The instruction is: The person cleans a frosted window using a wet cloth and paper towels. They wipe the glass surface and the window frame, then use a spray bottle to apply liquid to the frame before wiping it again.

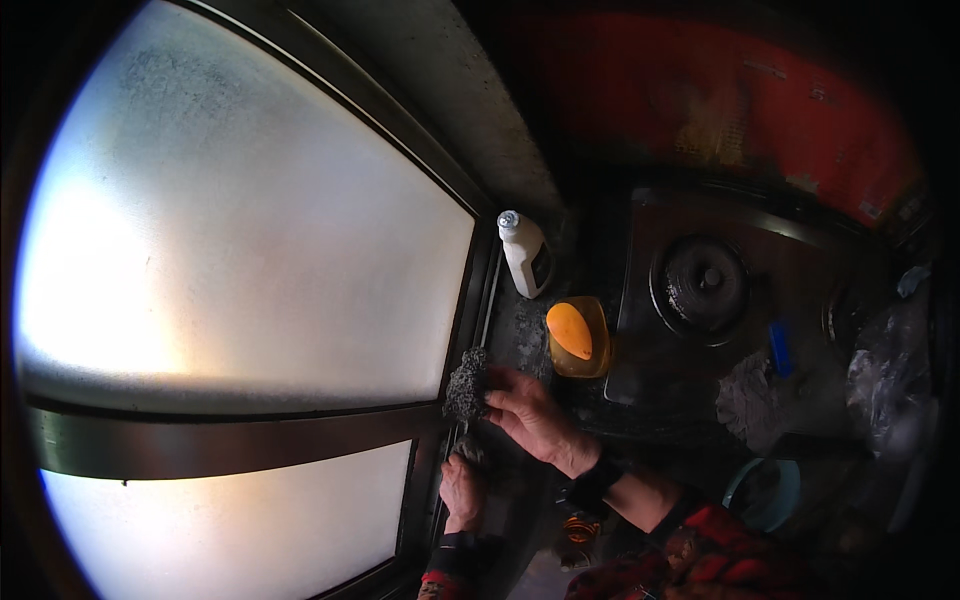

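My right hand (534,420) pinches a grey metal scourer (468,386) between thumb and fingertips, against or close to the dark frame (466,300) of a frosted glass window. Just below it, my left hand (463,491) has its fingers closed around a smaller greyish wad (469,448), perhaps a cloth or another scourer; the fingers hide part of it. Both hands are at the window's lower corner, where the dark metal crossbar (247,444) meets the frame. Dark bands circle both wrists.
A white bottle (521,255) stands on the dirty counter beside the window. Near it, an amber container (596,367) holds an orange oval object (570,330). Right of these are a gas stove (694,360), a crumpled grey cloth (750,401), a blue object (781,349) and a light-blue basin (787,487).
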A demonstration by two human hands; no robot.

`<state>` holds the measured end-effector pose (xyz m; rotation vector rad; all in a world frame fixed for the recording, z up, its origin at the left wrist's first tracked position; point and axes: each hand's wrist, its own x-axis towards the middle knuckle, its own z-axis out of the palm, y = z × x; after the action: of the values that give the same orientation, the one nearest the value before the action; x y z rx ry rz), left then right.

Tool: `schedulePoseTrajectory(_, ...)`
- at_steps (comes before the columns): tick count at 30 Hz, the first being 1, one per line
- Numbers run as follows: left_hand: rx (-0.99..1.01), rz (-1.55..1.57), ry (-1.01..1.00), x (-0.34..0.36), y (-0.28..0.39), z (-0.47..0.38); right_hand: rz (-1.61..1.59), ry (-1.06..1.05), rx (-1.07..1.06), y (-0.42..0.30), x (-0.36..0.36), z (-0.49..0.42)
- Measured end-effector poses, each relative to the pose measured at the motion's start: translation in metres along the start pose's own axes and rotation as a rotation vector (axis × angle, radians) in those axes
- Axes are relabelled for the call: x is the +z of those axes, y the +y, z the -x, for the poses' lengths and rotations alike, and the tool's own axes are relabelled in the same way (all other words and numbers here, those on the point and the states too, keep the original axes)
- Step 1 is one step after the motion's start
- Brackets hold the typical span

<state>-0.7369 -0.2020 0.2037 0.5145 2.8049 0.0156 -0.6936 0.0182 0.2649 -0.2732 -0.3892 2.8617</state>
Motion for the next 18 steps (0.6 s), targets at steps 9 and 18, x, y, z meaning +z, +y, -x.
schedulePoseTrajectory(9,-0.015,-0.13,-0.123,-0.069,0.046,0.008,-0.022,-0.026,0.17,-0.057,-0.012,0.099)
schedulePoseTrajectory(18,0.413,1.281,-0.097,-0.159,0.21,-0.009,-0.02,0.18,-0.137,-0.109,-0.025,0.108)
